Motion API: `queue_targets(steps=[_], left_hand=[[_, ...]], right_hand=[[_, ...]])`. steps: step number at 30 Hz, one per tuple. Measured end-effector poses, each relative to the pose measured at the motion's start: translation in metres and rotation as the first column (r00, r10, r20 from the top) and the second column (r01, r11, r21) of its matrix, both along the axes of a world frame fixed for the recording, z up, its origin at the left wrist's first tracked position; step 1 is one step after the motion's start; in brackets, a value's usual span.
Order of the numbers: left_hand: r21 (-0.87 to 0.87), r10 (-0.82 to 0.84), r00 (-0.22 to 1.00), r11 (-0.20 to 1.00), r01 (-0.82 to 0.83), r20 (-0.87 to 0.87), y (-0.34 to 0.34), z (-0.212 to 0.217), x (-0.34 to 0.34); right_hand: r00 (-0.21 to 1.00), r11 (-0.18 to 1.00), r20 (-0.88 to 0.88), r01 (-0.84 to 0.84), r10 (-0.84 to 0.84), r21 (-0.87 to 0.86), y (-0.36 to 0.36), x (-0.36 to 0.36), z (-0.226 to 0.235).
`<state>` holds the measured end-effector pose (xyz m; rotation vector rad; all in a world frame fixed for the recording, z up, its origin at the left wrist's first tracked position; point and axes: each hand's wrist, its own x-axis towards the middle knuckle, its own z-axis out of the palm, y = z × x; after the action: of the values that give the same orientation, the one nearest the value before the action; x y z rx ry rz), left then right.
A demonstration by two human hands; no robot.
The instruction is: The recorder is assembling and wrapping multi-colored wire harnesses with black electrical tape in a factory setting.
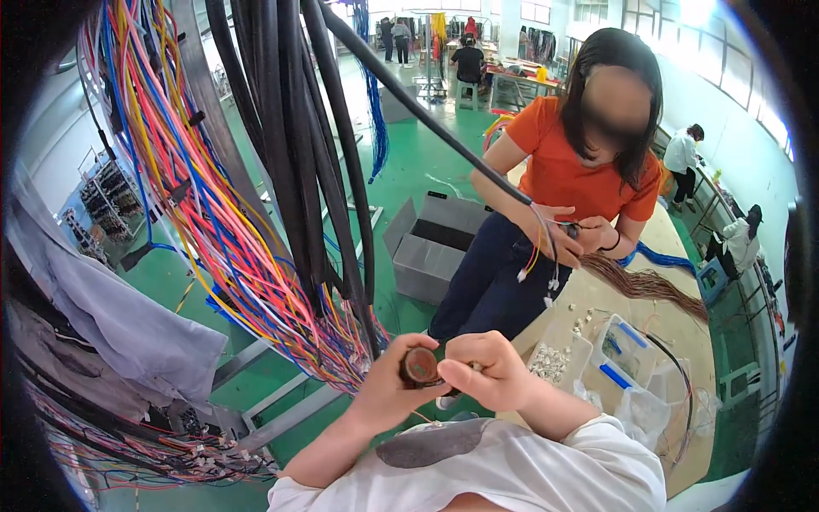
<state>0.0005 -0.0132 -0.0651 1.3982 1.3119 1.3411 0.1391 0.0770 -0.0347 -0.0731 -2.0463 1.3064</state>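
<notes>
My left hand (386,394) is wrapped round a dark roll of tape (421,365), its reddish-brown round end facing up. Right beside it, my right hand (493,375) is closed in a fist, with the thumb reaching to the roll's edge. A small thing shows between its fingers, too small to make out. A black-sleeved cable (426,119) slants down to a co-worker's hands (570,235). White connectors (548,300) hang from thin wires at its end. Thick black cables (294,145) hang just beyond my left hand.
Bundles of coloured wires (200,188) hang at the left by grey cloth (111,282). A co-worker in an orange shirt (546,145) faces me. On the table (682,341) are loose white connectors (550,363), a clear box (623,346) and brown wires (644,286). A grey bin (426,269) stands beyond.
</notes>
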Motion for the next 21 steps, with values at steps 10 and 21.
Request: queue_targets(steps=[10, 21], left_hand=[[0.430, 0.084, 0.923, 0.867, -0.253, 0.375, -0.020, 0.005, -0.002], [0.227, -0.003, 0.978, 0.973, 0.051, -0.206, -0.012, 0.011, 0.007]], right_hand=[[0.998, 0.654, -0.064, -0.059, 0.017, -0.754, 0.007, 0.015, 0.011], [0.990, 0.779, -0.014, -0.117, 0.137, -0.616, 0.014, 0.021, 0.016]])
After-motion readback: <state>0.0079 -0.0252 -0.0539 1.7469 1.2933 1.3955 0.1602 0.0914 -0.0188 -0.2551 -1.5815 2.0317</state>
